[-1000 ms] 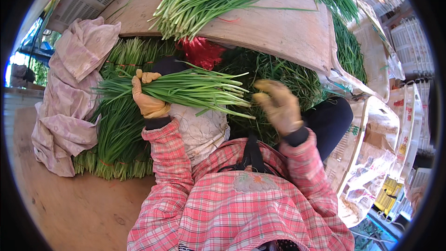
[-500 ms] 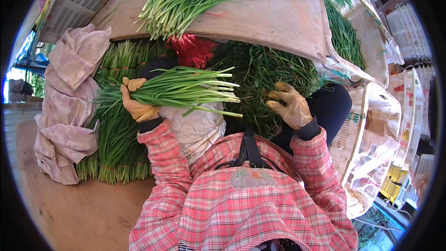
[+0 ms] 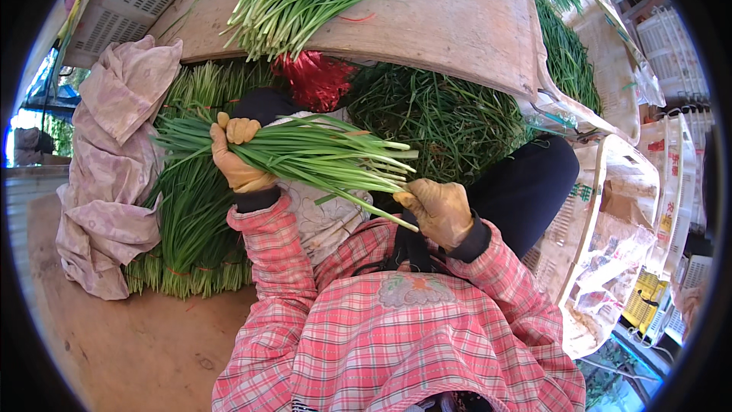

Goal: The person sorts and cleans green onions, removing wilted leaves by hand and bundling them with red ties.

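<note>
My gloved left hand (image 3: 238, 154) is wrapped round a bunch of garlic chives (image 3: 320, 154), held over my lap. Its green leaves trail to the left, while the pale stem ends fan out to the right. At those ends, the fingers of my gloved right hand (image 3: 436, 212) are closed on a chive stalk at the lower edge of the bunch; the fingertips are partly hidden. Tied chive bundles (image 3: 187, 248) lie stacked to the left beneath the held bunch. Loose chives (image 3: 305, 8) rest on a wooden board (image 3: 457, 38) ahead of me.
Red strips (image 3: 314, 82) hang below the board's near edge. A pile of loose leaves (image 3: 435, 114) lies beyond my right hand. Pale cloth (image 3: 114, 183) drapes beside the bundles. White plastic crates (image 3: 610, 236) line the right, and another crate (image 3: 133, 8) stands far left.
My right hand has come left and down from open above the leaf pile to the stem ends, where its fingers have closed. My left hand has shifted slightly right with the bunch.
</note>
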Motion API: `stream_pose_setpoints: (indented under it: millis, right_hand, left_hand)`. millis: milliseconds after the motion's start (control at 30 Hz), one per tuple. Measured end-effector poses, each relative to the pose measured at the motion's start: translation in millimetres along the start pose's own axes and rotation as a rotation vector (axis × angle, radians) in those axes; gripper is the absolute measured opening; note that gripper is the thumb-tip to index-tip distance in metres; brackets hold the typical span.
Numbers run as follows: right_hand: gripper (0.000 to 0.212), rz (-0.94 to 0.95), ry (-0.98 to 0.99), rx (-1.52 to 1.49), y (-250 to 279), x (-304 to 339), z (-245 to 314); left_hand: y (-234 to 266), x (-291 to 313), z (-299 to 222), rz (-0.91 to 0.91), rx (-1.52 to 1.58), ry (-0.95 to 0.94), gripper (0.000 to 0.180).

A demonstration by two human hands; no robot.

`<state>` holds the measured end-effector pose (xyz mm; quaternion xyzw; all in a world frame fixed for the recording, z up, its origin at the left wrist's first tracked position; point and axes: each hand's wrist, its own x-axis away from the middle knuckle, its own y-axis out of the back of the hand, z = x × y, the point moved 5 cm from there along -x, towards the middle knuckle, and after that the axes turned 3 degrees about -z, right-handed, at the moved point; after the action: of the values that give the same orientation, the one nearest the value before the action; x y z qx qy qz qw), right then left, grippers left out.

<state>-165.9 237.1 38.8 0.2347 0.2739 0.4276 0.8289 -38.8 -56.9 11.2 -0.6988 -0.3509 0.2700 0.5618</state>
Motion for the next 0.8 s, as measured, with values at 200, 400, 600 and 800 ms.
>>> stream_pose_setpoints:
  millis: [200, 400, 600, 800]
  right_hand:
    - [0.019, -0.118, -0.194, 0.254, 49, 35, -48]
    - [0.032, -0.039, 0.076, 0.122, 43, -27, -37]
    - [0.018, 0.053, 0.172, -0.055, -28, -67, -11]
    - [0.01, -0.345, -0.055, -0.252, 13, -53, -40]
  left_hand:
    - [-6, -1, -3, 0.063, 0.036, -0.046, 0.029]
    - [-26, 10, 8, 0.184, 0.179, 0.102, 0.022]
    - [-25, 8, 16, 0.193, 0.227, 0.159, 0.011]
    - [-19, 11, 10, 0.194, 0.065, 0.083, 0.01]
